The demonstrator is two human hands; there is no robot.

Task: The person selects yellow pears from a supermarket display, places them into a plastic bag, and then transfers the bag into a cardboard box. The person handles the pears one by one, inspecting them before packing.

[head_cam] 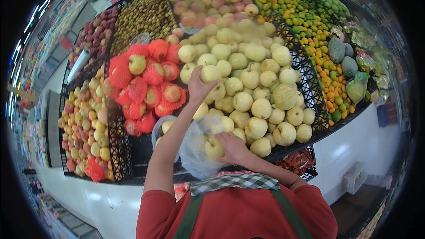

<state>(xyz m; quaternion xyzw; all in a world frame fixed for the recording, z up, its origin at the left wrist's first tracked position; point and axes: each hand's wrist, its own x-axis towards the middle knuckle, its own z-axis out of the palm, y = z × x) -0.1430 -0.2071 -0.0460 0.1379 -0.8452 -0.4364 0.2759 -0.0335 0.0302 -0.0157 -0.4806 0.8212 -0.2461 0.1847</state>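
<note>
My left hand (201, 88) reaches over the fruit, thumb and fingers around a pale yellow pear (211, 73) at the left side of the pear pile (260, 108). Closer to my body, my right hand (233, 147) is curled against another pear (214, 148). That pear lies at a clear plastic bag (194, 154), which spreads out to its left. Whether it is inside the bag or in front of the film I cannot tell. Behind my left forearm, a second clear bag (156, 129) holds pale yellow fruit.
Pomegranates in red foam nets (146, 88) fill the area left of the pears. A black plastic lattice divider (307, 79) separates pears from green and orange citrus (327, 76). Another lattice (119, 149) borders mixed apples (87, 124). Peach-like fruit (206, 1) lies at the back.
</note>
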